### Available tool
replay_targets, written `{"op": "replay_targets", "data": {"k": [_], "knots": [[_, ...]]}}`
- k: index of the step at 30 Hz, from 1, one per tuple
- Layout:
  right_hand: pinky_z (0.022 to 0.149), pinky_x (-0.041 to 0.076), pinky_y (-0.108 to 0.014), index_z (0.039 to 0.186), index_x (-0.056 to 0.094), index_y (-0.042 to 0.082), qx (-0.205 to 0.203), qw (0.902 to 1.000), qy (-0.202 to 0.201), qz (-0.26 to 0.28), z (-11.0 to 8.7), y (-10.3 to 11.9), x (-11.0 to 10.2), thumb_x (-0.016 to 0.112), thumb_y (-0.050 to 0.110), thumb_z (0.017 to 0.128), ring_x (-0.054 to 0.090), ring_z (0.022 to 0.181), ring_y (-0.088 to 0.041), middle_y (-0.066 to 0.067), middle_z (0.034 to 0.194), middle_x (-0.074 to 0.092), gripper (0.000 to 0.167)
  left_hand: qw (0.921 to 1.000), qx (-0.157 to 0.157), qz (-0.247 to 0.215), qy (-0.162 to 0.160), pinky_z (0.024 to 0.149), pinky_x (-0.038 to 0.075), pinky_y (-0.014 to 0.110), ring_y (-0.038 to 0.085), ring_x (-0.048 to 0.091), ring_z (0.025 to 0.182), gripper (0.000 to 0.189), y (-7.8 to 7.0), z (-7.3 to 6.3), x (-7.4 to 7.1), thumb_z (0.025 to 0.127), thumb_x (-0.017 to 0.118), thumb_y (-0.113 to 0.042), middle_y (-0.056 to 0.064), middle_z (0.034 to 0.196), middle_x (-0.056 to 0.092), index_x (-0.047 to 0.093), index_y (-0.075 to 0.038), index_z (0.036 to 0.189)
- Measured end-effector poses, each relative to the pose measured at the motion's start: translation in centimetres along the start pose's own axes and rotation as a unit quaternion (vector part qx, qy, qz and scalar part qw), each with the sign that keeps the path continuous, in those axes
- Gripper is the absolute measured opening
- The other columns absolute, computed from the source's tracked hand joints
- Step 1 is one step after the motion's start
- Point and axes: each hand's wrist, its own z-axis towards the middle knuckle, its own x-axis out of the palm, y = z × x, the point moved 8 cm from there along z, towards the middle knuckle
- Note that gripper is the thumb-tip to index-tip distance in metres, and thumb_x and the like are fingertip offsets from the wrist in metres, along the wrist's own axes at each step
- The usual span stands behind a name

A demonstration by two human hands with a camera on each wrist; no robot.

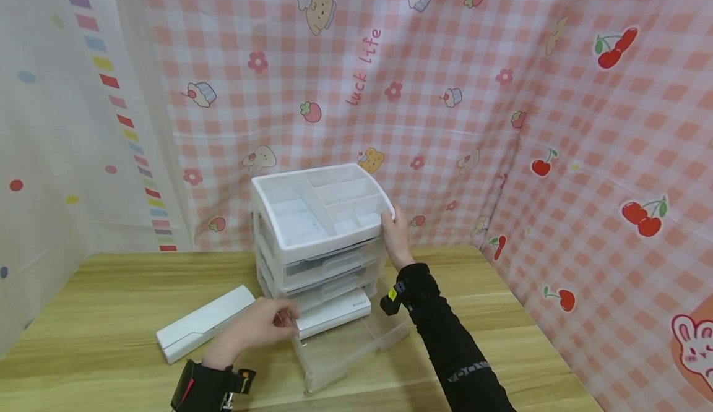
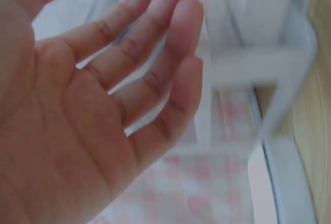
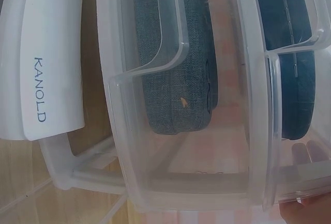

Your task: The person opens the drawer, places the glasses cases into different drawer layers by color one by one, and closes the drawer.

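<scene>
A white plastic drawer organizer (image 1: 322, 248) stands on the table, its clear bottom drawer (image 1: 356, 355) pulled out. My right hand (image 1: 397, 239) grips the organizer's upper right edge; some fingers show through the plastic in the right wrist view. Inside the bottom drawer lies a long white case (image 1: 334, 314), marked KANOLD. My left hand (image 1: 253, 328), fingers loosely bent and holding nothing, is beside that drawer's left side, its fingertips close to the white case. In the right wrist view, blue fabric-covered cases (image 3: 181, 89) show inside the two upper drawers.
A second long white case (image 1: 205, 322) lies on the wooden table (image 1: 473, 350), left of the organizer. The organizer's divided top tray (image 1: 295, 214) is uncovered. A pink checked curtain (image 1: 345, 90) hangs close behind, and another cloth (image 1: 613, 152) borders the right.
</scene>
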Motion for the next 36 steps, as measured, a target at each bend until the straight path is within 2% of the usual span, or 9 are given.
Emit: {"op": "replay_targets", "data": {"k": [2, 4, 8, 9, 11, 14, 21, 29, 36], "knots": [[0.097, 0.037, -0.038, 0.127, 0.048, -0.001, 0.002, 1.0, 0.004, 0.005, -0.1, 0.2, 0.0, 0.038, 0.014, 0.095, 0.048, 0.105, -0.026, -0.02, 0.125, 0.053, 0.036, 0.9984, -0.044, 0.029, -0.022, 0.063, 0.045, 0.023, 0.005, 0.055, 0.069, 0.021, 1.4, -0.6, -1.0, 0.081, 0.072, -0.014, -0.001, 0.076, 0.063, 0.064, -0.001, 0.095], [0.095, 0.037, -0.039, 0.126, 0.048, -0.003, 0.003, 1.0, 0.008, 0.005, -0.4, 0.8, 0.0, 0.038, 0.012, 0.095, 0.048, 0.103, -0.027, -0.021, 0.125, 0.053, 0.036, 0.9903, -0.102, 0.079, -0.051, 0.063, 0.047, 0.029, 0.012, 0.058, 0.074, 0.026, 3.0, -1.3, -2.0, 0.077, 0.074, -0.016, 0.003, 0.082, 0.065, 0.064, -0.002, 0.098], [0.093, 0.037, -0.038, 0.125, 0.047, -0.005, 0.002, 0.9999, 0.012, -0.008, -1.6, 2.7, -0.1, 0.037, 0.01, 0.094, 0.048, 0.102, -0.028, -0.023, 0.123, 0.053, 0.036, 0.9561, -0.197, 0.185, -0.113, 0.069, 0.049, 0.049, 0.037, 0.06, 0.092, 0.049, 6.0, -3.3, -4.1, 0.07, 0.078, -0.019, 0.021, 0.104, 0.063, 0.061, 0.0, 0.112], [0.093, 0.037, -0.037, 0.125, 0.046, -0.006, 0.002, 0.9999, 0.012, -0.012, -1.9, 3.1, 0.0, 0.036, 0.01, 0.094, 0.048, 0.102, -0.027, -0.023, 0.123, 0.052, 0.037, 0.9486, -0.21, 0.201, -0.125, 0.07, 0.048, 0.055, 0.043, 0.058, 0.096, 0.054, 6.6, -3.8, -4.4, 0.069, 0.078, -0.019, 0.025, 0.109, 0.061, 0.059, 0.001, 0.116], [0.094, 0.037, -0.037, 0.125, 0.046, -0.007, 0.001, 0.9999, 0.01, -0.014, -2.3, 3.5, 0.0, 0.035, 0.01, 0.094, 0.048, 0.102, -0.028, -0.024, 0.124, 0.052, 0.037, 0.9404, -0.222, 0.213, -0.146, 0.074, 0.045, 0.063, 0.05, 0.052, 0.105, 0.061, 7.7, -4.6, -4.9, 0.069, 0.078, -0.018, 0.03, 0.117, 0.057, 0.055, 0.002, 0.123], [0.094, 0.037, -0.037, 0.126, 0.045, -0.007, -0.002, 0.9999, 0.009, -0.01, -2.4, 3.7, 0.0, 0.035, 0.009, 0.095, 0.048, 0.103, -0.029, -0.025, 0.125, 0.052, 0.037, 0.9377, -0.232, 0.204, -0.159, 0.078, 0.038, 0.07, 0.054, 0.047, 0.111, 0.065, 9.1, -5.5, -5.1, 0.071, 0.076, -0.017, 0.032, 0.122, 0.053, 0.051, 0.002, 0.128], [0.094, 0.038, -0.039, 0.126, 0.047, -0.007, -0.003, 0.9999, 0.011, 0.001, -2.0, 3.3, 0.0, 0.037, 0.008, 0.094, 0.049, 0.103, -0.029, -0.025, 0.125, 0.053, 0.036, 0.9349, -0.265, 0.19, -0.139, 0.082, 0.029, 0.079, 0.053, 0.053, 0.105, 0.065, 10.9, -6.0, -4.8, 0.074, 0.074, -0.015, 0.035, 0.119, 0.055, 0.047, 0.001, 0.132], [0.099, 0.037, -0.04, 0.129, 0.046, 0.001, -0.001, 1.0, 0.008, -0.001, -0.3, 0.3, 0.1, 0.038, 0.016, 0.095, 0.049, 0.107, -0.026, -0.018, 0.128, 0.053, 0.038, 0.9349, -0.254, 0.197, -0.149, 0.067, 0.044, 0.061, 0.046, 0.06, 0.089, 0.062, 11.5, -6.1, -4.9, 0.072, 0.077, -0.013, 0.033, 0.108, 0.059, 0.052, 0.002, 0.126], [0.101, 0.037, -0.042, 0.13, 0.046, 0.003, 0.002, 1.0, 0.006, -0.007, -0.3, 0.1, 0.1, 0.037, 0.018, 0.095, 0.049, 0.109, -0.027, -0.016, 0.129, 0.053, 0.039, 0.9424, -0.235, 0.184, -0.15, 0.057, 0.046, 0.048, 0.037, 0.062, 0.082, 0.067, 11.1, -6.1, -5.3, 0.06, 0.084, -0.008, 0.031, 0.1, 0.063, 0.056, -0.002, 0.121]]}}
